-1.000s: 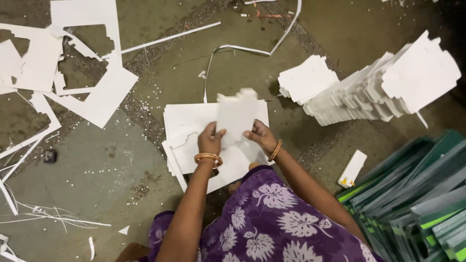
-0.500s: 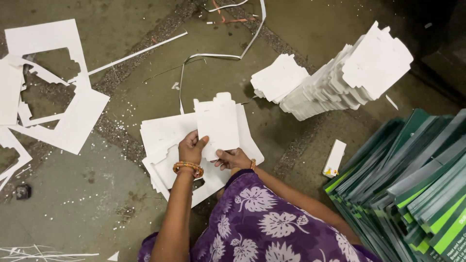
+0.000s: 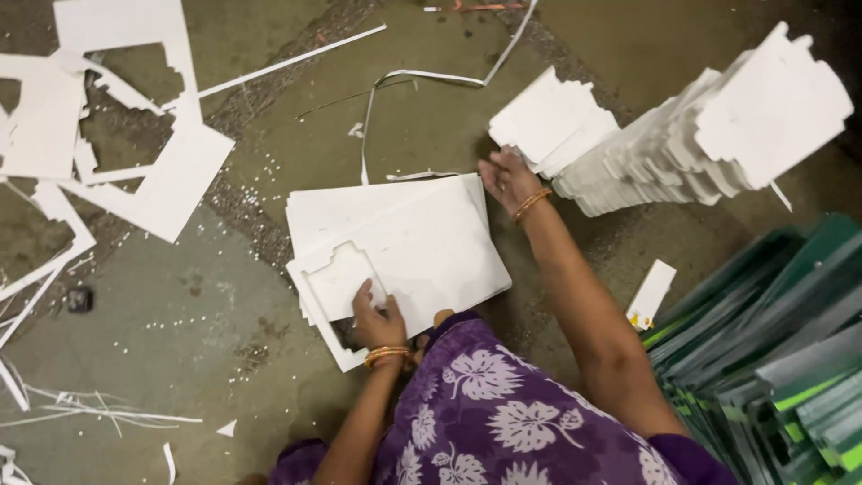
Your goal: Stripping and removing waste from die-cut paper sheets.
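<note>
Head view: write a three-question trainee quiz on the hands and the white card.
1. True or false: the left hand rests on the stack of white sheets.
2. Which hand reaches toward the fanned pile of cut white pieces? A left, B right.
3. What lies on the floor left of the sheets?

Key: 1 true. 2 B, the right hand. 3 Cut-out leftover frames and strips.

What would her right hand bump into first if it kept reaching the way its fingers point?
Most likely the small stack of white cut-out pieces just beyond the right hand; the fingers look almost at its edge, though height is hard to judge.
</note>
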